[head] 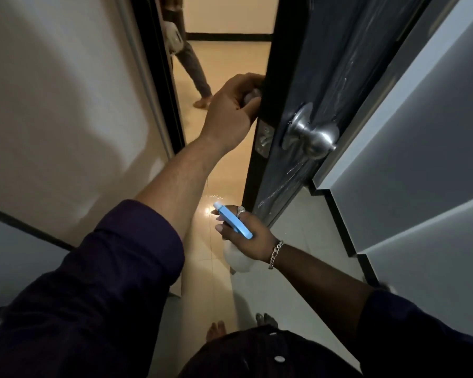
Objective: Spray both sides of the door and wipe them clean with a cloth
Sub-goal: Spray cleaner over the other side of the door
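Note:
A dark door [336, 58] stands partly open, its near face streaked with wet marks around a round metal knob [316, 140]. My left hand [231, 110] reaches past the door's edge and grips the outer knob [250, 95], which is mostly hidden by my fingers. My right hand [246, 234] is lower, beside the door's edge, and holds a spray bottle [234, 223] with a blue trigger head and a white body. No cloth is in view.
Another person's leg and foot [195, 75] stand in the lit corridor beyond the doorway. The black door frame [161, 72] and a cream wall are on the left. A grey wall with a black skirting [339, 214] is on the right. My bare feet [241, 324] are on the tiled floor.

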